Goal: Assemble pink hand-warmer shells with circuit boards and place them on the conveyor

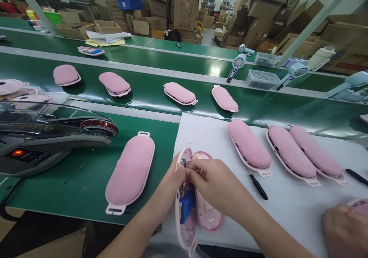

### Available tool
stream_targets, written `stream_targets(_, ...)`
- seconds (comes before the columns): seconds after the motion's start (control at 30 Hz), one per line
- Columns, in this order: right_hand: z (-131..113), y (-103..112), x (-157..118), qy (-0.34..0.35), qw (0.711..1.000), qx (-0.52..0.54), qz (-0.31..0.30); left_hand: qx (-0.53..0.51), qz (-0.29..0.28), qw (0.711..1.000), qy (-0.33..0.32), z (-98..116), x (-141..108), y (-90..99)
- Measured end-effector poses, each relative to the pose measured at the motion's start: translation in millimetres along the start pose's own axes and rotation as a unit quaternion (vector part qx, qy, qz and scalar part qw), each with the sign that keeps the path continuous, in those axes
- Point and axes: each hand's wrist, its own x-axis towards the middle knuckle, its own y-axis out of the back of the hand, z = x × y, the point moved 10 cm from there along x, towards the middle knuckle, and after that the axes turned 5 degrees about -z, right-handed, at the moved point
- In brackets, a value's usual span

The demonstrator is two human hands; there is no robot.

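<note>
An opened pink oval case stands in front of me on a white sheet. Its near half, a pink shell [186,237], is tilted on edge and shows a blue block [186,206] and small metal parts inside. My left hand [178,172] is closed on the upper rim of this shell, thumb inside. Beside it, my right hand [212,179] is closed in a pinch at the upper gap between the halves; what the fingertips hold is hidden. The other half, a clear-pink cover [208,212], lies under my right hand.
A closed pink case [130,170] lies left, beside a grey machine [51,143] with a lit red switch. Several more cases lie right and on the green conveyor belt [149,93]. A black screwdriver [258,187] and another person's hand [343,229] are at right.
</note>
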Motion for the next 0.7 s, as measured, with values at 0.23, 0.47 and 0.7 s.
stream_targets(0.23, 104, 22, -90, -0.220, 0.919, 0.045, 0.325, 0.157, 0.128, 0.978, 0.049, 15, -5, 35.2)
stream_targets(0.47, 104, -30, -86, -0.197, 0.913, 0.237, 0.266, 0.300, 0.149, 0.942, 0.020, 19, -4, 40.7)
stream_targets(0.7, 77, 0, -102, -0.125, 0.914, 0.156, 0.353, 0.235, 0.117, 0.965, 0.026, 11, -5, 41.3)
